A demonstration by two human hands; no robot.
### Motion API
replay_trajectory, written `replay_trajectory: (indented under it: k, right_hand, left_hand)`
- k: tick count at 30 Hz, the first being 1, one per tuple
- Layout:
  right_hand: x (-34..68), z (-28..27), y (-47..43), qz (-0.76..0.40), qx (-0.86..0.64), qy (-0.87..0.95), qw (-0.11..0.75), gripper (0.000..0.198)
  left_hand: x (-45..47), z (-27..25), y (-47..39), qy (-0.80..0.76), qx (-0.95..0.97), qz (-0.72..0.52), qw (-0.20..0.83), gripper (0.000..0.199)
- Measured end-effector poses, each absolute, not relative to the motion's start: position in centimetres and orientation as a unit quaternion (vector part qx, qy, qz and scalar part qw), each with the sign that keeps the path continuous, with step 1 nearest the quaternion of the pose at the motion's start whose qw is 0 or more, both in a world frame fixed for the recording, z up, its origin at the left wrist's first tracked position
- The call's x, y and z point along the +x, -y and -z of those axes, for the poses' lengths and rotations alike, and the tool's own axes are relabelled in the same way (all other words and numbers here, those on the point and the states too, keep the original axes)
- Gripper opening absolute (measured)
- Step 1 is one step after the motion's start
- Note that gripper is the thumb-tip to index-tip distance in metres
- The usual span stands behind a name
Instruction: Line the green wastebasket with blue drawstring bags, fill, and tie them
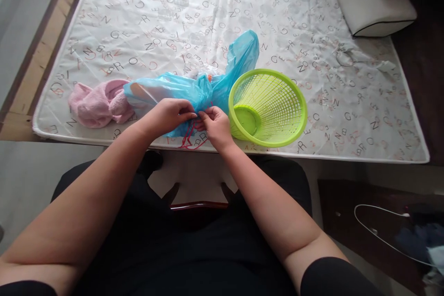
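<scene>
"since it's crowded down there, what's being gripped?"

"the left hand [175, 113] and right hand [218, 125] nearly meet, thumbs and fingers pinched closed on the blue bag [166, 87]; i can't quite tell whether the red string [187, 139] just below is caught too."

"and where's the bag?"

"on the mattress [156, 18], near its front edge, bunched between the pink towel [92, 105] and the green basket [303, 101]."

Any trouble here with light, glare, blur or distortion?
Head view, light: upper right corner nearly black; head view, glare: pale streaks on the translucent blue plastic bag; head view, blur: thin red cord looks soft beside the fingers; head view, distortion: bare forearms look stretched, perhaps wide-lens.
</scene>
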State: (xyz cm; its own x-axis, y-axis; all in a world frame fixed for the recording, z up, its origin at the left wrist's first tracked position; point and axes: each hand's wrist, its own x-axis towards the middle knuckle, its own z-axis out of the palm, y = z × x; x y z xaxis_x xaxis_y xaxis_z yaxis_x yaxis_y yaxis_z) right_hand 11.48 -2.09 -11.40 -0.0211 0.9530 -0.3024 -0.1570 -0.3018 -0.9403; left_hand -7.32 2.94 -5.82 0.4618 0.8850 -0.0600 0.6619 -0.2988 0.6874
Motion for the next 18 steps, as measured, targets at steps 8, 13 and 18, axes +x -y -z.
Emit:
replay_trajectory:
  k: [8,13,18]
  right_hand:
    - [12.8,11.2,1.9,-0.474,-0.579,0.495,0.442,0.023]
    - [13.1,11.7,2.0,-0.380,-0.621,0.556,0.400,0.020]
    - [13.1,11.2,2.5,-0.273,-0.580,0.628,0.440,0.014]
  left_hand:
    - [-7.9,5.0,-3.6,-0.563,0.759,-0.170,0.278,0.018]
    - [-8.2,5.3,-3.9,-0.584,0.751,-0.159,0.265,0.017]
    - [-7.9,5.2,-3.9,-0.555,0.761,-0.163,0.292,0.015]
